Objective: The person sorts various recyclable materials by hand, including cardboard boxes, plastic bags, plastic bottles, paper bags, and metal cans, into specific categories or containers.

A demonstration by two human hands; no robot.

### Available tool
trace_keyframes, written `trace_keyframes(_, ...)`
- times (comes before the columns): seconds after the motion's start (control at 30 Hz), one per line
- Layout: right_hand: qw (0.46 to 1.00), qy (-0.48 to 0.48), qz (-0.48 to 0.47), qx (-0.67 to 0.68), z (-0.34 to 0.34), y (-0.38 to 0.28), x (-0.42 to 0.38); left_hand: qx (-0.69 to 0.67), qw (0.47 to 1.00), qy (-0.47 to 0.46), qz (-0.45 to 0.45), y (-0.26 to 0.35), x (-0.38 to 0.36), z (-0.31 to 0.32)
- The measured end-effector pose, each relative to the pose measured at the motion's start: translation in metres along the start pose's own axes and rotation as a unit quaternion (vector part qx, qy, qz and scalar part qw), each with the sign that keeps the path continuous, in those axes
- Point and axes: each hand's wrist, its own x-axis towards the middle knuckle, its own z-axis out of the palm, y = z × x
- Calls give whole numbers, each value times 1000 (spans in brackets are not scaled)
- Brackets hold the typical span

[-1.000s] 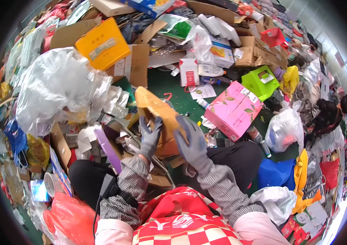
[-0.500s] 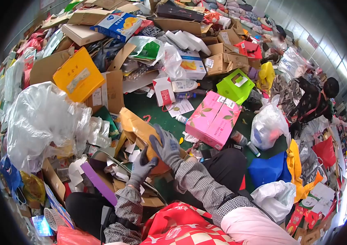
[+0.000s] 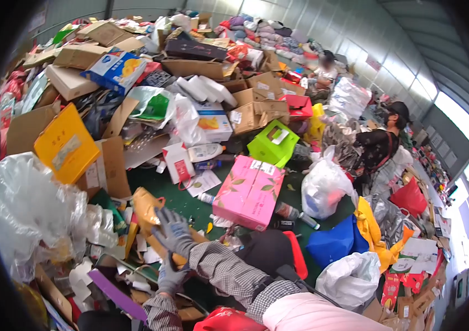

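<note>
A crumpled brown paper packet (image 3: 147, 208) is held low in front of me, between my two grey-gloved hands. My right hand (image 3: 175, 233) lies across its upper right side with the fingers stretched along it. Below, my left hand (image 3: 171, 276) grips the lower end, thumb and fingers apart around it; part of this grip is hidden by the packet and my right sleeve. Just right of the hands stands a pink carton (image 3: 249, 193) with leaf prints. A purple strip (image 3: 117, 295) lies left of my left hand, among paper scraps.
A large clear plastic bag (image 3: 33, 204) bulges at left, below a yellow box (image 3: 66, 144). A green box (image 3: 273, 144), white bag (image 3: 325, 185) and blue bag (image 3: 334, 243) lie to the right. Cardboard is heaped behind. A co-worker (image 3: 380, 140) sits at right, another person (image 3: 324, 74) farther back.
My view has tilted up and turned right, so everything sits farther left in it. Both hands stay at the brown packet; the right hand's fingers are more spread over it.
</note>
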Motion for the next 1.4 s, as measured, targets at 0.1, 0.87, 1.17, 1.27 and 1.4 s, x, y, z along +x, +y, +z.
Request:
trace_keyframes(0.1,997,-54,-57,-10,4,-10,5,38,998,46,-4,6,-1,1)
trace_keyframes(0.87,997,-47,11,-56,28,-35,14,10,988,88,-126,-7,-1,-8)
trace_keyframes(1.17,983,-159,76,-43,-42,-36,-11,67,996,-57,-16,10,-11,-8)
trace_keyframes(1.27,988,-141,45,-40,-20,-28,-6,26,995,-97,-29,32,-15,-24)
trace_keyframes(1.4,996,-83,12,19,10,-19,1,-42,998,-44,-29,-8,-6,-9)
